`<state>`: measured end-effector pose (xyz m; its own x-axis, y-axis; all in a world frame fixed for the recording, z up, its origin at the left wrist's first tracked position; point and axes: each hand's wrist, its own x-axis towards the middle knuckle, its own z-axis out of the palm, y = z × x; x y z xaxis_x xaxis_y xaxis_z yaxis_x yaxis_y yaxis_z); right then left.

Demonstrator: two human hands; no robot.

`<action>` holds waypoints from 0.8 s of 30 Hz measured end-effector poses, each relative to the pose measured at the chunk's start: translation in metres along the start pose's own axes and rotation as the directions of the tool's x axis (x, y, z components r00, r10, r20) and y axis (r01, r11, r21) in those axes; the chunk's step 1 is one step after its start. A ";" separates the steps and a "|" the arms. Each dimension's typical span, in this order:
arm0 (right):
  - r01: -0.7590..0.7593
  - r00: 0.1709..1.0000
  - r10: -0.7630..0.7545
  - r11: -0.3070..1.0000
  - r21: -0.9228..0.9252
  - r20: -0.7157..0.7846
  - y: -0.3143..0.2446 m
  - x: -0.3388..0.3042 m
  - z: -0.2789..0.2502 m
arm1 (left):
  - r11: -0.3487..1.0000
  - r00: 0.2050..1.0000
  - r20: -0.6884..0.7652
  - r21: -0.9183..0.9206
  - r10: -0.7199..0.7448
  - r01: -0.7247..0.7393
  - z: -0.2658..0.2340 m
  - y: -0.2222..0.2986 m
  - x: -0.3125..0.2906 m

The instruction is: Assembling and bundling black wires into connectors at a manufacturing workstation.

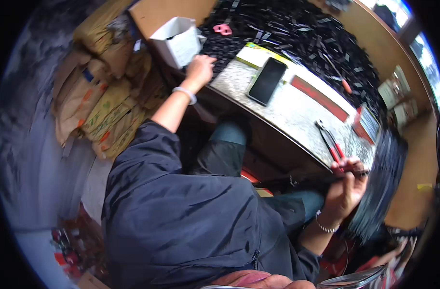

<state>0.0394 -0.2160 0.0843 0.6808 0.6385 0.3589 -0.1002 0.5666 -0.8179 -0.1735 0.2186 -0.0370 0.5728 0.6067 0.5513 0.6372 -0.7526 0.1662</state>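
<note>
So the person's sitting at a speckled stone-look worktop [297, 113], dark jacket on, both arms stretched out in opposite directions. Left hand [199, 69] is way out at the far left end of the bench, fingers curled down onto the edge of a big heap of small black parts [297, 33], right beside a white cardboard box [178, 41] that's sitting open. Can't really tell if it's got any of the pieces pinched or is just resting on them, it's too small and the fingers hide it. There's a pale bracelet on that wrist.

Right hand [346, 185] is down at the near right edge of the worktop, closed around a thin dark strip-like piece [357, 172] held roughly level; what exactly it is, hard to say with the blur. A stack of dark flat pieces [381, 183] sits just right of that hand, smeared by motion. Red-handled pliers [331, 142] lie on the worktop just above the right hand. A black phone [267, 80] lies face up in the middle, on top of a yellow-edged pad [252, 52]. Pile of brown paper sacks [104, 96] on the floor off to the left.
</note>
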 end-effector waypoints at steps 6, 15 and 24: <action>0.030 0.999 -0.033 0.995 -0.091 -0.038 0.018 0.007 0.007 | 0.984 0.998 -0.060 -0.175 -0.024 0.013 -0.017 0.001 0.010; 0.099 0.994 -0.097 0.993 -0.064 0.042 0.033 -0.006 0.013 | -0.299 0.934 0.164 -0.917 0.318 0.263 -0.109 0.246 0.045; 0.041 0.999 -0.041 0.999 0.029 -0.016 0.036 -0.021 0.015 | -0.417 0.690 0.248 -0.644 0.680 0.641 -0.129 0.334 0.027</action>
<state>0.0107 -0.2016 0.0543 0.6956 0.6068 0.3847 -0.0930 0.6070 -0.7892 -0.0114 -0.0497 0.1392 0.9563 -0.0292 0.2909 -0.2303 0.5377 0.8111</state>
